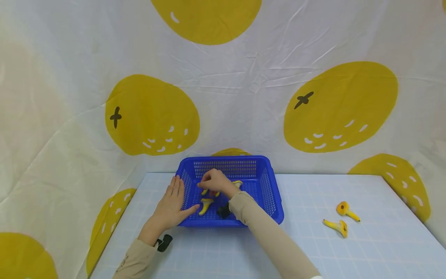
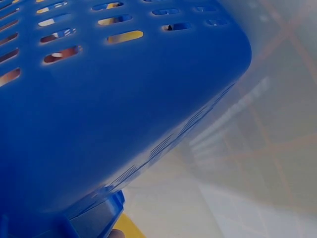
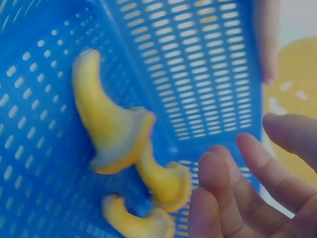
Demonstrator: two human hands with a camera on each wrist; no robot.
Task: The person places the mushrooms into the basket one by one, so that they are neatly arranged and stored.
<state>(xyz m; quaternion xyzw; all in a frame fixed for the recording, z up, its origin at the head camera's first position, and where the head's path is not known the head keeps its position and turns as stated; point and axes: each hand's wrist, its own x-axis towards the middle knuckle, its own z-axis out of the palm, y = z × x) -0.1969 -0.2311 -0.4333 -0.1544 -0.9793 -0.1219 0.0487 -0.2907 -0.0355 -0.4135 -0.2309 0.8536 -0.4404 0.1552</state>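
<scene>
A blue slotted basket (image 1: pixel 259 224) stands on the table, holding several yellow trumpet-shaped mushrooms (image 1: pixel 206 205). My left hand (image 1: pixel 170 207) rests on the basket's left rim, fingers straight and thumb spread along the front. Inside the basket, my right hand (image 1: pixel 216 182) hovers over the mushrooms at the left end. In the right wrist view its fingers (image 3: pixel 218 198) are loosely bent, with nothing between them and the thumb. Below and beside them lie a large mushroom (image 3: pixel 106 119) and two smaller ones. The left wrist view mostly shows the basket's outer wall (image 2: pixel 124 89).
Two more yellow mushrooms, one cap-up (image 1: pixel 343 208) and one on its side (image 1: pixel 339 227), lie on the table (image 1: pixel 306 193) right of the basket. A white cloth (image 1: pixel 240 116) with big yellow fruit prints hangs behind. Small black devices sit at both wrists.
</scene>
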